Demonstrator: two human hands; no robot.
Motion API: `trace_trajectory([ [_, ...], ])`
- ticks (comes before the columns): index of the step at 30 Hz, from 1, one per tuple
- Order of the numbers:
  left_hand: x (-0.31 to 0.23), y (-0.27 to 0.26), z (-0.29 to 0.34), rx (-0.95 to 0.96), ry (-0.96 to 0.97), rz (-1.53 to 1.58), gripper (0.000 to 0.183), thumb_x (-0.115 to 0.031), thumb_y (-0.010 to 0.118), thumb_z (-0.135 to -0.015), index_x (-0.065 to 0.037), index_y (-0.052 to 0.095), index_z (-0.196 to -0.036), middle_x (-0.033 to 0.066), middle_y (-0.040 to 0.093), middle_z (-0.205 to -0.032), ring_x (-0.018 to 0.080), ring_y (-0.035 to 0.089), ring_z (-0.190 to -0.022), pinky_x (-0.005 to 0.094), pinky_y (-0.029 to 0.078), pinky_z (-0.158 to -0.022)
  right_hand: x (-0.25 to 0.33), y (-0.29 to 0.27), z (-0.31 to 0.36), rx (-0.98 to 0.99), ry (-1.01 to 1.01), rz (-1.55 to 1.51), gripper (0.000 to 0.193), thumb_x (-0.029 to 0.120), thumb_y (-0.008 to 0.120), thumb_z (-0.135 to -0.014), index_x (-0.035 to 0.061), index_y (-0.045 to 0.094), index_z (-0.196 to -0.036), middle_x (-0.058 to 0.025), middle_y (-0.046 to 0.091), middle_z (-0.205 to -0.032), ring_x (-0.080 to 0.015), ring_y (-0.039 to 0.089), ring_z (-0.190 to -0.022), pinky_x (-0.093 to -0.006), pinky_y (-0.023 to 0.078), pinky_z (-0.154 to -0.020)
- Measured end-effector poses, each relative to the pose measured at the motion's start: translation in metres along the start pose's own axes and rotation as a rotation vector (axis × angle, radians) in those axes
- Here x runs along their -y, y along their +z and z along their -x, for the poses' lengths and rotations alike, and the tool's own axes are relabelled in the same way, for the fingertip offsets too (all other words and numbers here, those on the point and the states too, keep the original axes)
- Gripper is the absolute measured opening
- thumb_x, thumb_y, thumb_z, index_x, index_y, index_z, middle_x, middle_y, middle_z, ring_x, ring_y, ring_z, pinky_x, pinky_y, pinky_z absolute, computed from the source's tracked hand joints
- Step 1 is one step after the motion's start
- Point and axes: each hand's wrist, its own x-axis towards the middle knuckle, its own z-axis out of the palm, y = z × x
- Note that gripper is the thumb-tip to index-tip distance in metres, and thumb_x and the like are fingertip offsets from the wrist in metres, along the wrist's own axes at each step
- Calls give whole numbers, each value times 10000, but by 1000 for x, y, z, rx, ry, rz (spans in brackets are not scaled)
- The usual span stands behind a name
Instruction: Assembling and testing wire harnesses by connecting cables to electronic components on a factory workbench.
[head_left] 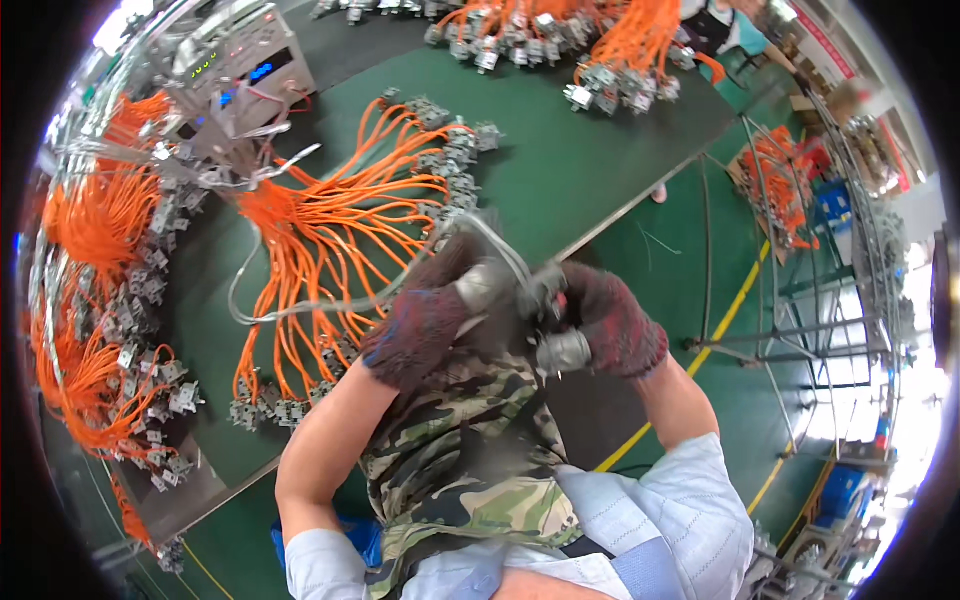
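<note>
My left hand [425, 325], in a dark knitted glove with grey tape on its fingertips, is closed at a thin grey cable [310, 312]. The cable runs from the bench, arches above the glove and drops toward my other hand. My right hand [608, 322], gloved the same way, is closed with fingers and thumb around a small dark grey connector [540, 292]. Both hands are close together in front of my camouflage apron [465, 420]. Left of them, a fan of orange cables [330, 215] with grey metal connector ends spreads over the green bench top [545, 135].
More orange cable bundles [95, 240] hang at the left, and others [640, 50] lie at the far edge. A tester box [245, 65] with lit displays stands at the back left. To the right, a metal-tube rack [790, 290] stands on the green floor beside a yellow line.
</note>
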Motion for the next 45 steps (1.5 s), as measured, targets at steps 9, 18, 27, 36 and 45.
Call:
trace_trajectory([
  [9, -47, -66, -57, -97, 606, -1255, 952, -287, 823, -869, -28, 345, -1650, 279, 320, -1712, 470, 284, -1603, 524, 347, -1271, -13, -28, -52, 101, -6, 126, 379, 56, 859, -898, 63, 691, -1238, 53, 599, -1024, -83, 556, -1002, -294, 502, -937],
  [18, -28, -176, -203, -868, 411, -1193, 653, -428, 674, -1000, 21, 507, -1442, 352, 607, -1332, 553, 602, -1214, 570, 501, -1000, 114, -77, -271, -153, -773, 629, 289, 110, 833, -916, 80, 686, -1162, 18, 652, -972, -81, 621, -883, -287, 565, -802],
  [27, -19, -195, -245, -585, -37, -891, 442, -392, 563, -1080, -144, 650, -1435, 188, 715, -1334, 433, 652, -1264, 494, 513, -1018, 9, -157, -386, -183, -250, 110, 410, 178, 850, -892, 51, 674, -1239, -36, 716, -1038, -119, 700, -822, -283, 613, -640],
  [36, 2, -192, -247, -545, 4, -786, 474, -408, 598, -1093, -97, 674, -1442, 159, 728, -1387, 329, 655, -1321, 410, 487, -1101, -66, -192, -417, -244, -97, -81, 429, 190, 879, -896, 62, 680, -1254, -19, 740, -968, -154, 752, -814, -302, 594, -578],
  [45, 1, -197, -252, -492, -56, -502, 542, -436, 693, -1050, -90, 674, -1467, 70, 769, -1236, 163, 680, -1099, 339, 554, -925, -22, -148, -467, -150, -789, -274, 190, 104, 798, -929, 77, 664, -1060, -16, 696, -888, -133, 700, -759, -301, 583, -626],
])
